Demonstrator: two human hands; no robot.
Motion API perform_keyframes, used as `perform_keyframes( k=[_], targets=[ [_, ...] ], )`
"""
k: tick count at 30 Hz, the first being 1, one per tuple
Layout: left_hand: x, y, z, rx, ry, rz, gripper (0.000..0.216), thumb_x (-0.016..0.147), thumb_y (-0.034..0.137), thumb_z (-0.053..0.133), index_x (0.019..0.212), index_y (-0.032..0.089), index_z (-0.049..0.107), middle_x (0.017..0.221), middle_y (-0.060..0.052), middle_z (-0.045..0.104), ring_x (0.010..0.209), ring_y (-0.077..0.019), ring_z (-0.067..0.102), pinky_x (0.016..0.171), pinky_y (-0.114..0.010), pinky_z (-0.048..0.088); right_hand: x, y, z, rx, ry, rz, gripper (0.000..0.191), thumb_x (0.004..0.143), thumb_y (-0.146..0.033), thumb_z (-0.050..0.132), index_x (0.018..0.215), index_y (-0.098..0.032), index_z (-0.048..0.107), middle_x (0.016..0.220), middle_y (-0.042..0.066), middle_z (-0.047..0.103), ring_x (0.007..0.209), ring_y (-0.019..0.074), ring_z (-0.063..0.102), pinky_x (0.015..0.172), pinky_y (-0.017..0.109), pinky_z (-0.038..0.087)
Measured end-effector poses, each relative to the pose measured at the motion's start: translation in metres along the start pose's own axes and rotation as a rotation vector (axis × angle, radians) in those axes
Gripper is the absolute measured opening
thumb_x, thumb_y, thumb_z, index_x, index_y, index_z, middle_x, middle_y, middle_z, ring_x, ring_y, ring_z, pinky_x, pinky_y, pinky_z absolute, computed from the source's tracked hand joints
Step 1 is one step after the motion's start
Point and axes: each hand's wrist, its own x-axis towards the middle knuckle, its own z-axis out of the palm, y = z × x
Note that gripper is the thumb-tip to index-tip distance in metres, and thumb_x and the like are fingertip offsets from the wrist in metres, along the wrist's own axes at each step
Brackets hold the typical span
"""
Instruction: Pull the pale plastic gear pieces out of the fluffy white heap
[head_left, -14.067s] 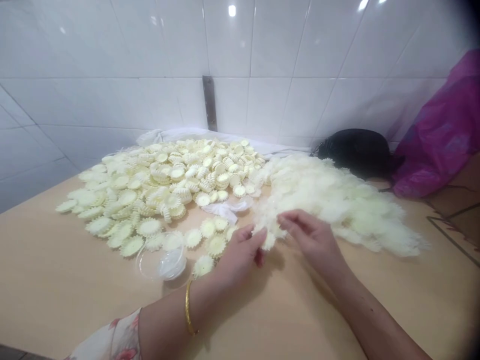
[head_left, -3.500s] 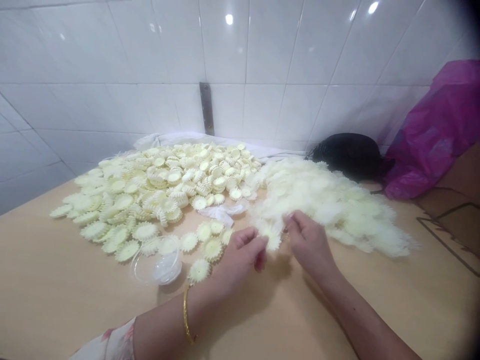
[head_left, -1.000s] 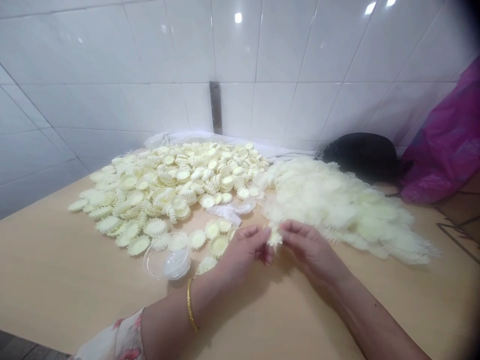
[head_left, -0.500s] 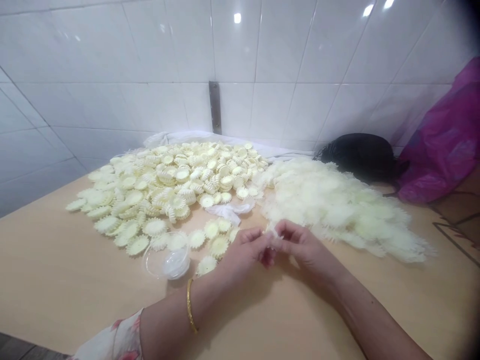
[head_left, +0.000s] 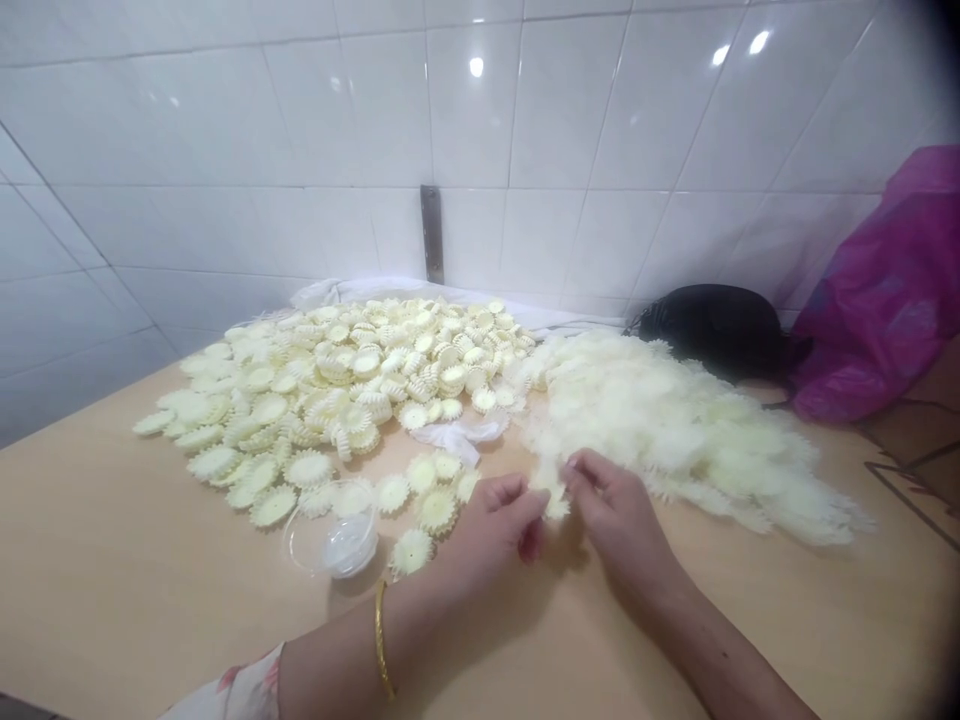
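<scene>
- Pinching a small frilled cream disc (head_left: pixel 556 507) between the fingertips of both hands, we held it just above the tabletop, at the near edge of a fluffy heap of frayed discs (head_left: pixel 675 430); it looked round, with no clear long axis, and its toothed rim pointed down and toward us.
- Our left hand (head_left: pixel 491 530), a gold bangle (head_left: pixel 380 640) on its wrist, was curled closed from the left.
- Our right hand (head_left: pixel 615 520) closed in from the right, its fingers bunched.
- Left of our hands, a pile of toothed cream discs (head_left: pixel 337 385) lay on the wooden table (head_left: pixel 112 570), with a clear plastic cup (head_left: pixel 330 540) at its near edge.
- Beyond the heap sat a black bag (head_left: pixel 712 330) and a magenta plastic bag (head_left: pixel 877 300), against a white tiled wall (head_left: pixel 540 120).
</scene>
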Motion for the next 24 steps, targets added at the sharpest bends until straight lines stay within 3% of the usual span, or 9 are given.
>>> perform_keyframes(
  k=[7,13,17,20,22,24],
  targets=[
    [-0.002,0.002,0.001,0.046,0.004,0.099,0.029,0.078,0.028,0.047,0.051,0.018,0.043,0.045,0.002,0.042,0.044,-0.0085,0.038,0.05,-0.024,0.032,0.005,0.0,0.003,-0.193,0.134,-0.1,0.027,0.083,-0.032,0.041,0.059,-0.021,0.038,0.053,-0.003,0.042,0.051,0.0128,0.041,0.05,0.024,0.032],
    [-0.009,0.009,0.002,0.016,0.053,0.135,0.03,0.075,0.026,0.052,0.05,0.018,0.038,0.043,0.004,0.043,0.044,-0.0078,0.04,0.052,-0.023,0.034,0.019,0.015,-0.023,-0.119,0.356,0.15,0.027,0.077,-0.037,0.048,0.056,-0.019,0.046,0.049,-0.002,0.047,0.047,0.0125,0.041,0.047,0.024,0.032],
    [-0.003,0.007,0.001,-0.034,0.078,0.065,0.024,0.075,0.031,0.053,0.057,0.015,0.05,0.054,-0.001,0.053,0.05,-0.0098,0.048,0.055,-0.025,0.037,0.019,0.013,-0.028,0.159,0.161,0.186,0.028,0.074,-0.038,0.054,0.055,-0.018,0.051,0.056,0.001,0.055,0.058,0.0142,0.05,0.058,0.025,0.039],
    [0.0,0.008,0.002,-0.114,0.12,0.001,0.016,0.072,0.026,0.057,0.083,0.015,0.06,0.053,0.0,0.053,0.049,-0.0105,0.048,0.054,-0.025,0.038,0.015,0.007,-0.022,0.303,-0.02,0.186,0.029,0.075,-0.04,0.055,0.057,-0.017,0.055,0.059,0.001,0.056,0.061,0.014,0.052,0.063,0.025,0.04],
    [0.001,0.01,0.003,-0.144,0.145,-0.052,0.028,0.072,0.024,0.057,0.099,0.017,0.058,0.05,0.002,0.052,0.047,-0.0107,0.048,0.053,-0.025,0.038,0.013,0.006,-0.017,0.345,-0.072,0.179,0.03,0.076,-0.041,0.055,0.057,-0.017,0.054,0.059,0.0,0.054,0.061,0.0136,0.051,0.063,0.025,0.04],
    [0.001,0.011,0.003,-0.172,0.146,-0.093,0.024,0.073,0.023,0.054,0.096,0.016,0.058,0.049,0.001,0.053,0.046,-0.0107,0.049,0.053,-0.025,0.037,0.011,0.005,-0.015,0.332,-0.082,0.151,0.031,0.078,-0.041,0.054,0.057,-0.018,0.052,0.058,0.0,0.052,0.061,0.0136,0.05,0.063,0.025,0.039]
  ],
)
